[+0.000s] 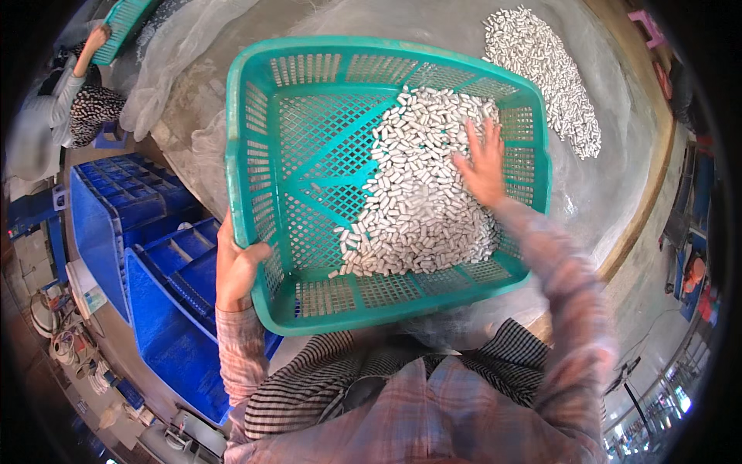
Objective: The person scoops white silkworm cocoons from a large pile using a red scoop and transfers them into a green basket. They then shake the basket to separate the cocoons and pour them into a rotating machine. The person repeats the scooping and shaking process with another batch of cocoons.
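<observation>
Noted at ten o'clock: a co-worker's hand point(97, 39) on another green plastic basket point(122, 29), cut off by the edge of view. Found at nine to eight o'clock: deep blue, angular plastic crates point(166, 332), standing just beside the near basket and limiting space on that side. Seen at eight o'clock: a tangle of pale cables point(71, 348). Recorded at two o'clock: a small pink plastic stool point(648, 27). Observed between one and two o'clock: a loose pile of pale, short, rod-shaped pieces point(541, 77), spread on a translucent plastic sheet point(627, 116).

Located at centre: a wide green rectangular plastic basket point(363, 48) with slotted walls, holding many matching silvery-white rod-shaped pieces point(425, 193), massed from one to six o'clock, with mesh floor exposed toward nine. Gripped at eight o'clock on its rim by the closed left hand point(236, 267). Crossed at three o'clock by a plaid-sleeved forearm point(568, 286), partly hiding the wall; ending in the right hand point(484, 166), open, fingers spread over the pieces
</observation>
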